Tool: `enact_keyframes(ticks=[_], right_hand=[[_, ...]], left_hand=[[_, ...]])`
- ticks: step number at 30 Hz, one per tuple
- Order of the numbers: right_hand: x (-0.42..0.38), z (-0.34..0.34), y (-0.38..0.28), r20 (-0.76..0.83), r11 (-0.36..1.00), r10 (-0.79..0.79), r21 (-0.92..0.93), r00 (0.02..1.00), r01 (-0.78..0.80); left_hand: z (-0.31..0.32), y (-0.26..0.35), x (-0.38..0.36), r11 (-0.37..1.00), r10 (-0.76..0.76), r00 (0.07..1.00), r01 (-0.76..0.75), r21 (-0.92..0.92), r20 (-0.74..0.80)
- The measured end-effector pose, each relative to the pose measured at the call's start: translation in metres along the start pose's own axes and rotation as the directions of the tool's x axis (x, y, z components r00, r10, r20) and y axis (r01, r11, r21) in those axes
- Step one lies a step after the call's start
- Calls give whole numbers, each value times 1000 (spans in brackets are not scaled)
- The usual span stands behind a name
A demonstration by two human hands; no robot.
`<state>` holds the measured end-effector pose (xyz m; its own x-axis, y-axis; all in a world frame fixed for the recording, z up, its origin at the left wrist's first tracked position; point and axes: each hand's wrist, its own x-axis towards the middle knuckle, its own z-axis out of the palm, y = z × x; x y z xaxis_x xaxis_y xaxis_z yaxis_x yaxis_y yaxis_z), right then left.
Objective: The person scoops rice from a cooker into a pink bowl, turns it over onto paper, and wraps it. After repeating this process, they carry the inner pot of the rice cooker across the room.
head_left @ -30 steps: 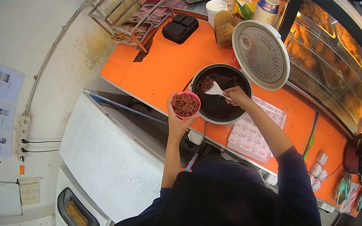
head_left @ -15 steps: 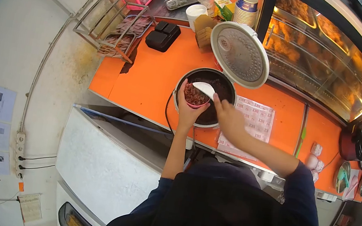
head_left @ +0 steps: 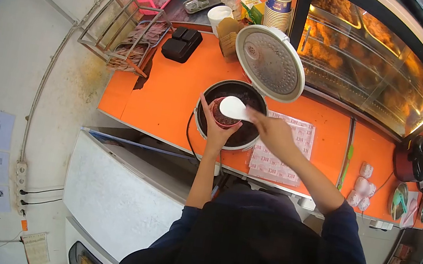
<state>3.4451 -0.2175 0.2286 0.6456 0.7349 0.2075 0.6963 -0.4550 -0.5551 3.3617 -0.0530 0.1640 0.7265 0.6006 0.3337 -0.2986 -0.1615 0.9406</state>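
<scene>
My left hand (head_left: pixel 215 131) is wrapped round a small red cup (head_left: pixel 227 125) holding dark reddish rice (head_left: pixel 220 116). It holds the cup over the open rice cooker (head_left: pixel 199 120). In my right hand (head_left: pixel 272 132) is a white rice paddle (head_left: pixel 233 107), its flat blade lying over the mouth of the cup and hiding part of the rice. The cooker's dark inner pot shows behind the cup, with dark remains inside. Its round grey lid (head_left: pixel 270 63) stands raised at the back.
Printed wrapping paper (head_left: pixel 289 150) lies right of the cooker on the orange counter (head_left: pixel 168 92). A lit glass cabinet (head_left: pixel 366 62) of fried food stands behind. Stacked paper cups (head_left: pixel 277 11), a black box (head_left: pixel 181 44) and a wire rack (head_left: pixel 121 35) are further left. A white freezer (head_left: pixel 120 184) is below.
The paddle has turned, so its broad face now shows flat over the cup. Before, it was edge-on at the rice. The whole view has shifted slightly.
</scene>
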Motion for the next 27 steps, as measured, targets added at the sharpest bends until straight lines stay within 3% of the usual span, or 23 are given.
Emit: enact_keyframes(ticks=[1,4,10,11,13,14,15,17,18,20,21,22,23,25,27], right_hand=[[-2,4,-4,0,1000,1,0,1000,-1],[-9,21,-21,101,966,80,-252,992,-52],[18,-22,-1,281,989,-56,-112,958,91],[21,-26,-5,279,989,-61,-113,958,96],[30,-30,-11,106,999,-15,-34,994,19],[29,-16,-6,231,990,-36,-126,972,66],[21,-6,-11,234,990,-34,-126,972,65],[2,10,-22,211,966,54,-257,976,2],[3,11,-17,276,960,58,-279,959,22],[19,1,3,318,980,-16,-181,948,77],[31,-4,14,339,987,-100,-84,935,137],[38,-5,19,260,993,-107,76,960,90],[37,-1,18,271,993,-110,76,956,93],[28,2,-4,322,982,-58,-155,945,113],[14,8,-15,286,971,-5,-226,958,72]], left_hand=[[0,-3,0,1000,0,1000,1,6,-9],[0,-8,-1,994,-108,994,108,26,-1],[-7,-16,-1,978,-200,971,205,-26,130],[-8,-18,0,979,-195,972,200,-26,127],[-5,-17,0,980,-200,975,199,16,99],[-3,-17,2,987,-162,980,163,4,119],[0,-15,5,975,-209,972,215,-47,112],[-4,-11,7,990,-126,982,115,86,137],[-2,-10,6,989,-131,982,121,85,133],[0,-8,-2,960,-226,956,251,-126,187],[1,-6,-1,959,-230,955,255,-124,187],[4,-6,1,956,-195,965,227,-184,175],[6,-4,2,949,-164,974,199,-246,156],[1,3,6,934,-191,967,231,-273,167],[-7,2,13,979,-199,954,181,99,223]])
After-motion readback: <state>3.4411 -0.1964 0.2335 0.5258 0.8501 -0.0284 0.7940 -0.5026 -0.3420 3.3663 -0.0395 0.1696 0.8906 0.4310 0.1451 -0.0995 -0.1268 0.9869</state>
